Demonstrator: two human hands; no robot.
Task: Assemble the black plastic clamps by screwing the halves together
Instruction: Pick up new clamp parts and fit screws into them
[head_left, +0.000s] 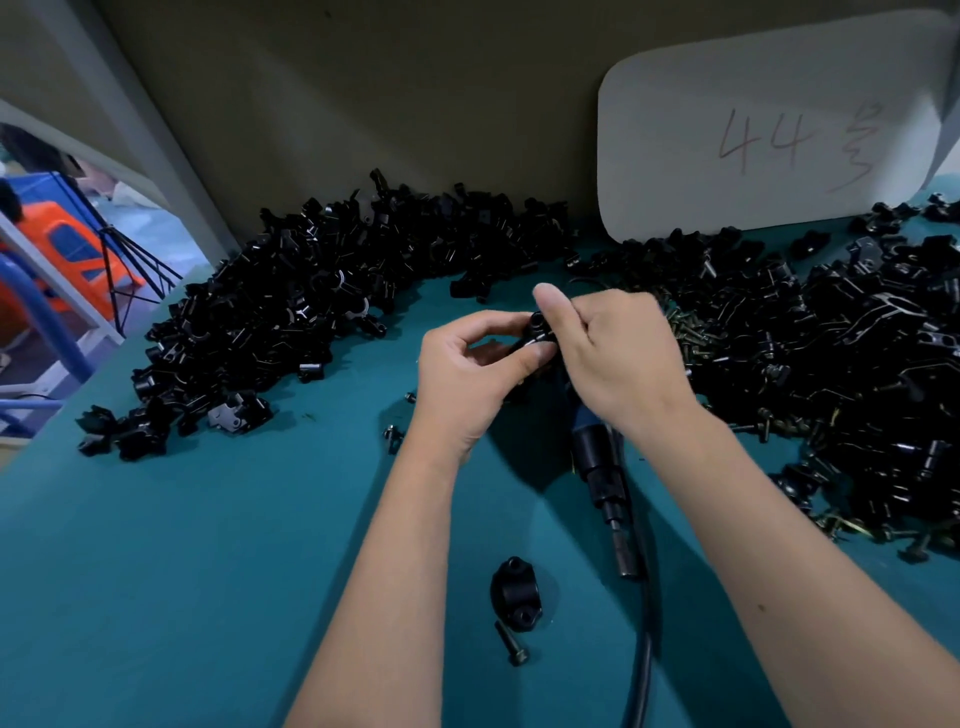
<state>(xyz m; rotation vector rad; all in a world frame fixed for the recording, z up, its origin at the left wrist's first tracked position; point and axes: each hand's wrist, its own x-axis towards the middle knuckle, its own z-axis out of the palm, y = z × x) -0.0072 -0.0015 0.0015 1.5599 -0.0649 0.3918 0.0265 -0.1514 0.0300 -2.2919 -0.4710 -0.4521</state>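
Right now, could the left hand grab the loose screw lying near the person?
Probably not yet: the left hand grips a clamp piece with the right hand. Once freed, nothing covers the screw.

Both hands meet over the green table (208, 545). The left hand (467, 374) and right hand (618, 353) pinch one small black clamp piece (537, 330) between them. Another clamp half (515, 592) lies near, touching a black screw (511, 643).

Teal desk (208, 545), black clamp halves (291, 312) heaped, brassy screws (685, 332), white card (675, 130) with pencilled grey writing, black cable (644, 649), orange crate (72, 244)
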